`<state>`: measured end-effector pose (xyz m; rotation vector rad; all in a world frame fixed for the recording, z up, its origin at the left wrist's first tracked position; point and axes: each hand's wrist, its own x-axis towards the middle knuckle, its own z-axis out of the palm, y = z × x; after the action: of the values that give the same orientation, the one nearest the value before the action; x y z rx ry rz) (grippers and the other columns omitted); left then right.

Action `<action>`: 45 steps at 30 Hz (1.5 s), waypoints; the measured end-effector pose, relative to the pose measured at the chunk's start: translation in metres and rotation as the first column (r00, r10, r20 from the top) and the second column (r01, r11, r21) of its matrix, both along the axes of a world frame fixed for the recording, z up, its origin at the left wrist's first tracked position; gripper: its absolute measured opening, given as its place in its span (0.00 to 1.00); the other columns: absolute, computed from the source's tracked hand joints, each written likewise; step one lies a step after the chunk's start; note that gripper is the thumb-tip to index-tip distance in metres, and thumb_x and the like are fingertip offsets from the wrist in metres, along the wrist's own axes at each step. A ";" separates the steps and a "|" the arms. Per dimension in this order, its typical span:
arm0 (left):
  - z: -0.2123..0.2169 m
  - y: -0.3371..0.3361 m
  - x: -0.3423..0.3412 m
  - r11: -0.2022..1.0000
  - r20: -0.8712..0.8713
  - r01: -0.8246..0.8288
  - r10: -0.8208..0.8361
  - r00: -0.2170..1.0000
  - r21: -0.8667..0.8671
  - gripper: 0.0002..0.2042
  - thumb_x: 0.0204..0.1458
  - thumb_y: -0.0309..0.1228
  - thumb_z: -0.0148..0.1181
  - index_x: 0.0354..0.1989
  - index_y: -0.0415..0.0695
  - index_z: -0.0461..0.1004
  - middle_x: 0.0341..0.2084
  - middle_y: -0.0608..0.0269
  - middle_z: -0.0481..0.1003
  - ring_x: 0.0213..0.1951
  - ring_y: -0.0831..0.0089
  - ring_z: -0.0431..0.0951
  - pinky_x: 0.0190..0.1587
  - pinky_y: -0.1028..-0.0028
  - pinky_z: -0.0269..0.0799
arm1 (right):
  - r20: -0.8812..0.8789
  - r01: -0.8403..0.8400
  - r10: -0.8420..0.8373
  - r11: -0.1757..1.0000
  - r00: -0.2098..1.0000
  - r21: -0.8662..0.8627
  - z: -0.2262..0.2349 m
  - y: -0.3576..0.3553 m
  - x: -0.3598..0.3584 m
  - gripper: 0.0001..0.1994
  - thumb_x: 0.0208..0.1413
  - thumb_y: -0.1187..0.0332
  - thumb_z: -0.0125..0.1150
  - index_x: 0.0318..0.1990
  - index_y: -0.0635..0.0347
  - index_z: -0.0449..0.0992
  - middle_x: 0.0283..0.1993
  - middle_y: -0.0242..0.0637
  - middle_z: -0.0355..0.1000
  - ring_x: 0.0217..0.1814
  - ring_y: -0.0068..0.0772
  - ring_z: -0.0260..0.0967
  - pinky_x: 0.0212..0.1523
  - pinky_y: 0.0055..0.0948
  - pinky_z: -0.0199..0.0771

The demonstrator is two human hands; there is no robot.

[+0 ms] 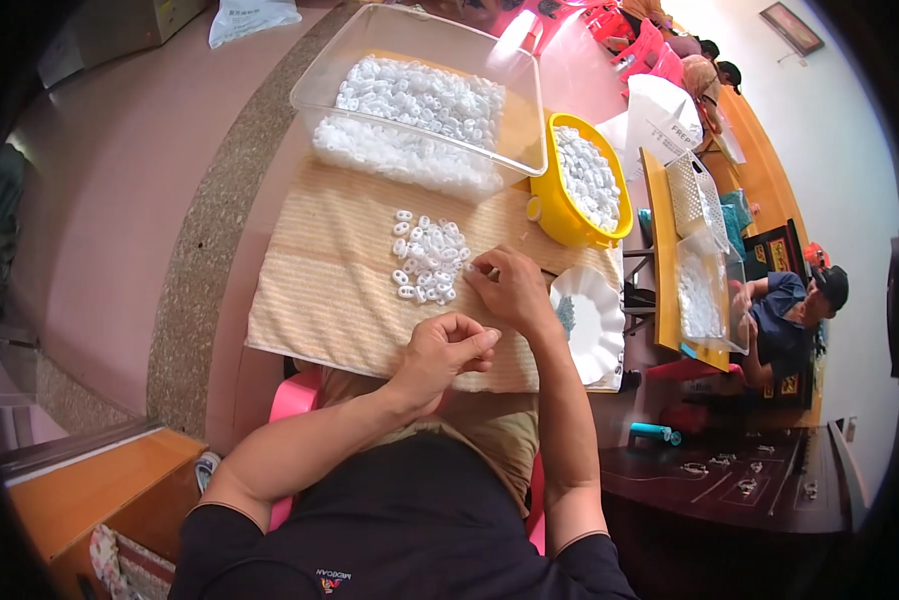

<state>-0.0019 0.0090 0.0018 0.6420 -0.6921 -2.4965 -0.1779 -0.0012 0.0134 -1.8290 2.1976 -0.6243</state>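
Observation:
A loose pile of small white oval plastic pieces, each with two holes, lies on the striped beige cloth in front of me. At the pile's right edge is my right hand, its thumb and forefinger closing on one of the white pieces. My left hand hovers over the cloth's near edge, thumb and fingertips pinched together; anything between them is too small to make out. Right of my right hand sits a white scalloped plate with a heap of tiny grey-blue parts.
Behind the pile stands a large clear bin of white pieces. A yellow tub, also filled with white pieces, is beside it. Farther right, a person in a dark shirt works near another clear bin. A dark table is at lower right.

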 end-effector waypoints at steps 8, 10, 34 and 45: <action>0.000 0.008 0.000 0.982 0.066 -0.073 0.085 0.994 -0.175 0.06 0.53 0.28 0.63 0.31 0.41 0.72 0.26 0.68 0.74 0.28 0.82 0.74 0.34 0.81 0.74 | 0.114 -0.058 0.062 0.998 0.992 -0.038 0.006 0.017 0.013 0.11 0.44 0.68 0.67 0.36 0.63 0.79 0.34 0.41 0.74 0.29 0.39 0.73 0.34 0.33 0.72; 0.001 0.012 -0.001 0.967 0.084 -0.094 0.117 0.990 -0.237 0.06 0.54 0.29 0.62 0.31 0.40 0.72 0.24 0.68 0.74 0.27 0.83 0.73 0.32 0.82 0.72 | 0.135 -0.079 0.079 0.997 0.988 -0.003 0.010 0.019 0.018 0.12 0.44 0.68 0.67 0.37 0.62 0.79 0.34 0.41 0.74 0.29 0.39 0.73 0.33 0.33 0.71; 0.004 0.015 0.002 0.952 0.103 -0.103 0.137 0.985 -0.287 0.08 0.54 0.30 0.62 0.32 0.39 0.72 0.24 0.67 0.74 0.27 0.84 0.73 0.32 0.81 0.74 | 0.032 -0.055 0.053 0.996 0.998 0.066 0.009 0.024 0.030 0.13 0.51 0.64 0.61 0.44 0.53 0.77 0.36 0.40 0.71 0.35 0.45 0.71 0.35 0.38 0.69; 0.002 0.014 0.002 0.953 0.084 -0.124 0.152 0.985 -0.277 0.07 0.54 0.30 0.62 0.32 0.40 0.72 0.24 0.66 0.75 0.27 0.83 0.73 0.33 0.81 0.74 | 0.009 -0.039 0.039 0.997 0.999 0.064 0.015 0.021 0.037 0.11 0.52 0.62 0.62 0.40 0.54 0.77 0.38 0.40 0.70 0.34 0.44 0.71 0.36 0.39 0.69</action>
<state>0.0000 0.0232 0.0038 0.6958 -0.9727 -2.1999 -0.1414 0.0196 0.0281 -1.8293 2.1459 -0.5454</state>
